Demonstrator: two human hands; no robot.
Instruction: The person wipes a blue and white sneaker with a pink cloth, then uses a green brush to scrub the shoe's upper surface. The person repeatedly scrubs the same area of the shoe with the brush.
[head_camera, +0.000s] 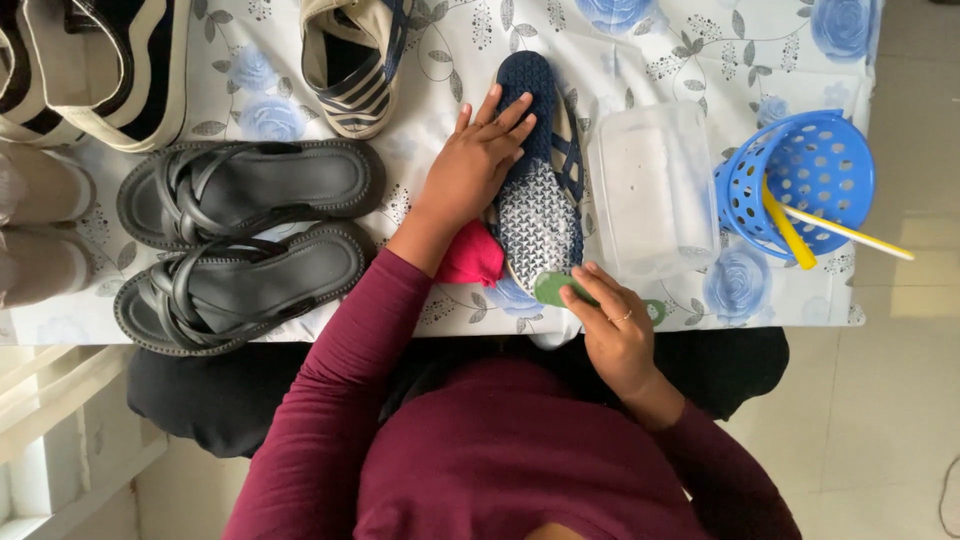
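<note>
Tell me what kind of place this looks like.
Likely a home table set up for shoe cleaning: a floral tablecloth, black sandals laid out, and a blue basket beside the navy sandal.

The left hand (478, 160) covers part of the navy sandal (540, 200). A red cloth (472, 258) is half hidden beneath the wrist. The green object (549, 290) under the right hand (612, 325) stays unidentifiable. Striped shoes (95, 60) at the table's far-left corner are cropped.

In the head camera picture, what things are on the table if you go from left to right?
Black sandals → left hand → navy blue sandal → clear plastic box → blue basket.
</note>
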